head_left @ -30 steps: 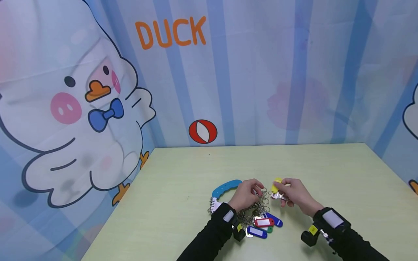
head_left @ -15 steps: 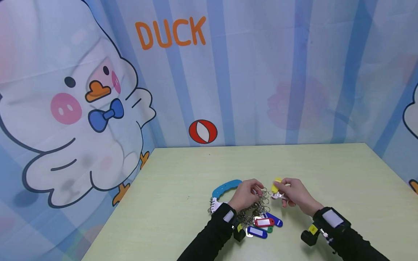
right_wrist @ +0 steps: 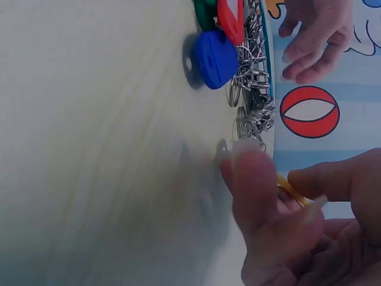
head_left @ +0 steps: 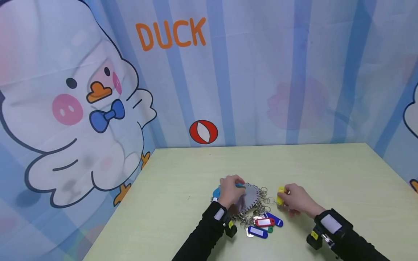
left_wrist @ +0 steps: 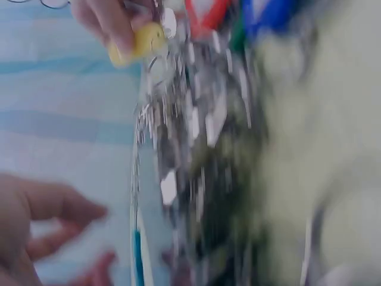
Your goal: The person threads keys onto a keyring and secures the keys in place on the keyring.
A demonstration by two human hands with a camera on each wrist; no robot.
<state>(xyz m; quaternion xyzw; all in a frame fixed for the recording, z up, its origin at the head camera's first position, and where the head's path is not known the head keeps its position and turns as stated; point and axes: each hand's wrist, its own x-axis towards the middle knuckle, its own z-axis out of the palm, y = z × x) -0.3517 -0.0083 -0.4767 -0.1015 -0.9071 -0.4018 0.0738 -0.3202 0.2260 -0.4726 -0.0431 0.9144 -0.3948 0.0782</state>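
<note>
A key holder plate, grey with a toothed rim and a blue handle, carries many metal split rings. Above its handle end is my left hand, its fingers spread and holding nothing in the left wrist view. My right hand pinches a yellow key tag between thumb and fingers, just right of the rings. Toward the front of the rings lie a red key tag, two blue key tags and a green key tag. The left wrist view is blurred.
Everything lies on a pale wooden table. A printed curtain with a cartoon duck stands behind it and along the sides. Black wrist cameras are strapped to both wrists.
The left hand has left the rings and moved left over the handle, uncovering the grey plate. My right hand has shifted slightly down and right with the yellow key tag, which is turned more upright.
</note>
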